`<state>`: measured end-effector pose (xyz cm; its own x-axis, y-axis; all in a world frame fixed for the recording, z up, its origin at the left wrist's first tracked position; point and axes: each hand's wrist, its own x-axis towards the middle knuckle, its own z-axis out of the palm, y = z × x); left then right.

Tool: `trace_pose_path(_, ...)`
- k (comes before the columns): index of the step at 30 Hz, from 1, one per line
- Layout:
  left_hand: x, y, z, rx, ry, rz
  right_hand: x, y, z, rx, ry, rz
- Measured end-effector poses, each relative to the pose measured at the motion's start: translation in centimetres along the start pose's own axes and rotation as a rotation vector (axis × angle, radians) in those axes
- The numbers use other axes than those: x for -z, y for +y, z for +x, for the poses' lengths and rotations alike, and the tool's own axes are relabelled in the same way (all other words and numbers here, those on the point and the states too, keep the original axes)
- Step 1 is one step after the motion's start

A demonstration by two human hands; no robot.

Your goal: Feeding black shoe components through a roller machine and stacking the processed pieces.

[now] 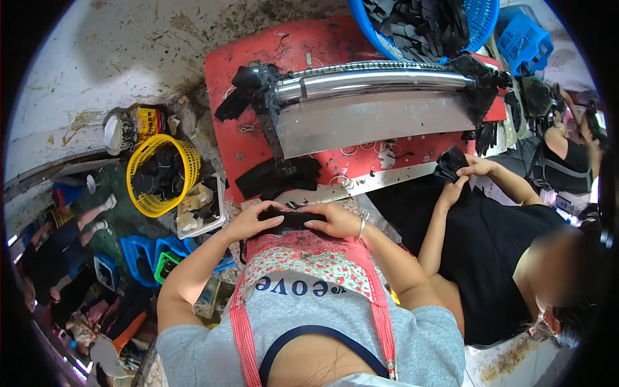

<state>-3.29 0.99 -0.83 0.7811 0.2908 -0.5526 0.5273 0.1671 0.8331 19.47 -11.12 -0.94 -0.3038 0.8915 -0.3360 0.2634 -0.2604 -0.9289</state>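
While both hands rest at the table edge, the head view shows this:
Left hand (248, 221): fingers closed on the black piece (291, 219).
Right hand (335, 220): gripping the same piece.
Black piece: at the near edge of the red table (232, 97), above the apron (303, 255).
Neighbour: a co-worker's hands (461, 174) hold other black material.

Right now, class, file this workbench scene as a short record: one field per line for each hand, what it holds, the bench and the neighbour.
left hand: on the left end of a flat black piece
right hand: pressing the same piece's right end
bench: red table bearing a metal roller machine
nearby: yellow basket, blue basket of black pieces
neighbour: a co-worker's hands on black material
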Motion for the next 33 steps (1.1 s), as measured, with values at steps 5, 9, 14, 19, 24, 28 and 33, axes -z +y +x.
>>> trace_pose_path(5,1.5,-3.1,-3.7,0.232,0.061,-0.291,1.6,-1.1,0.8,-0.021,-0.120,0.040)
trace_pose_path(9,-2.0,-6.6,-3.0,-0.058,0.509,-0.494,0.3,-1.5,0.7,-0.239,-0.241,0.062)
trace_pose_path(14,-4.1,-1.4,0.3,-0.046,0.472,-0.711,0.9,-3.5,0.9,-0.136,-0.093,0.114)
trace_pose_path(19,-2.2,4.5,2.4,-0.203,0.356,-0.666,6.8,-6.3,0.3,0.046,-0.008,-0.066)
trace_pose_path(24,-0.5,10.8,6.1,-0.610,0.695,-0.025,11.1,-5.5,-2.3,-0.044,0.444,0.091)
trace_pose_path(28,-0.3,11.3,8.2,-0.408,0.828,0.256,12.7,-4.6,0.0,-0.066,0.514,0.132)
trace_pose_path(33,2.5,18.1,6.5,-0.663,0.798,0.776,13.0,-2.1,-0.9,-0.233,0.673,0.492)
